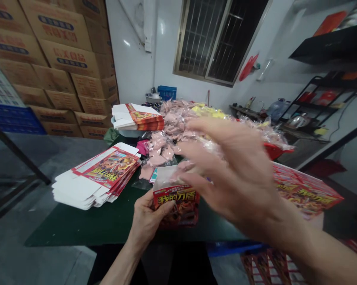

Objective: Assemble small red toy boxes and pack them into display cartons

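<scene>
My left hand [147,217] grips a small red printed carton [184,209] near the front of the green table, thumb across its front face. The carton stands upright with its white top flap raised, and something pinkish in clear plastic shows at its opening. My right hand [228,170] is above and to the right of the carton, motion-blurred, fingers bent and apart with nothing visible in them. Behind the carton lies a heap of pink shaped pieces in clear bags [166,146]. A stack of flattened red-and-white cartons [101,174] lies left of my left hand.
More flat cartons [144,118] sit on a pale tub behind. Filled-looking red cartons [303,190] are rowed at the right, near a red basket [277,151]. Yellow bagged pieces [210,111] top the heap. Brown shipping boxes [65,59] are stacked along the left wall.
</scene>
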`<state>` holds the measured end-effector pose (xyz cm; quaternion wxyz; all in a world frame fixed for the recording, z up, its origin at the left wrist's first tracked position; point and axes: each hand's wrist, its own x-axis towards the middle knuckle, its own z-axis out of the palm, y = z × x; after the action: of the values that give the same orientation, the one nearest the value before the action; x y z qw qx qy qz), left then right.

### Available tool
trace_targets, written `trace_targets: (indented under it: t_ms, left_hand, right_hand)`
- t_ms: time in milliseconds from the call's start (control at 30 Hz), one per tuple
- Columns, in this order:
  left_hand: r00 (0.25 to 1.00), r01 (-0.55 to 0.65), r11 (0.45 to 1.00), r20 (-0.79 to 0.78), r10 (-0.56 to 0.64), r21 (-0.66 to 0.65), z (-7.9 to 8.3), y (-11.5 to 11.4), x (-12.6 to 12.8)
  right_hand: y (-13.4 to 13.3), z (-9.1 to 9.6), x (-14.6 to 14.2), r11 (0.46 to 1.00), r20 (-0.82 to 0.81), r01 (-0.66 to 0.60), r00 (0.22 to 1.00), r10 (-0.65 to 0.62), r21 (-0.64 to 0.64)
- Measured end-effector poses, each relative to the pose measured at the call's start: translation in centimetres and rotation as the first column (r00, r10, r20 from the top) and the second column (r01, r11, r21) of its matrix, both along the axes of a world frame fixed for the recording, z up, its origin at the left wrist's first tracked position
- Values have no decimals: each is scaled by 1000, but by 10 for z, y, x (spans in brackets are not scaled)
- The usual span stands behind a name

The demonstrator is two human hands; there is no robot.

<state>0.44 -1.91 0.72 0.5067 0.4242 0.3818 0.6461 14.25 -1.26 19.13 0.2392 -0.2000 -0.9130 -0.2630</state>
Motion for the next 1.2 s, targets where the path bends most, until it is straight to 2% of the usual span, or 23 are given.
trace_targets:
  t_ms: [67, 167, 267, 400, 533, 600, 667, 767, 867, 967, 1033, 1100, 1167, 1200]
  left_hand:
    - [997, 40, 999, 68, -40, -1, 0, 0, -4]
    - [998, 52, 998, 27, -51, -22, 2, -1, -12]
    - [989, 38, 999, -142, -42, -35, 8, 0, -18]
    - [936, 70, 998, -345, -67, -5, 13, 4, -22]
    - [954, 156, 987, -255, -160, -35, 9, 7, -21]
    - [969, 154, 987, -186, -162, -55, 5, 7, -21]
    - [978, 134, 988, -152, -144, -76, 3, 6, -22]
    - [977, 48, 997, -205, -59, -56, 3, 2, -25]
    - [945, -34, 999, -326, 29, -9, 1, -3, -28]
    - [914, -128, 992, -387, 119, 3, -6, -8, -29]
    - [886, -228, 973, -409, 219, 28, -11, -13, -30]
    - [850, -296, 953, -438, 293, 63, -14, -18, -32]
    - [799, -383, 919, -468, 378, 88, -14, -25, -37]
    - [753, -454, 886, -490, 439, 97, -14, -29, -42]
  right_hand:
    - [1, -6, 13, 996, -244, 86, 966, -83, 5]
    - [15, -26, 33, 985, -361, 78, 924, -130, -155]
    - [29, -43, 43, 956, -372, -50, 926, -65, -289]
    - [34, -50, 42, 943, -271, -114, 962, 27, -311]
    - [32, -67, 32, 939, -189, -113, 981, 53, -324]
    - [30, -80, 27, 953, -187, -65, 982, 10, -294]
    - [26, -90, 24, 974, -258, 9, 964, -69, -225]
    - [18, -103, 22, 988, -371, -5, 927, -54, -156]
    - [10, -119, 13, 977, -325, -47, 945, -25, -210]
    - [4, -135, -4, 960, -276, 16, 956, -96, -278]
    - [-1, -140, -16, 946, -276, 7, 956, -101, -323]
    - [-6, -140, -21, 934, -329, -71, 943, -52, -351]
    - [-8, -138, -15, 935, -462, -172, 887, 10, -310]
    - [-6, -138, -7, 944, -538, -191, 843, 17, -270]
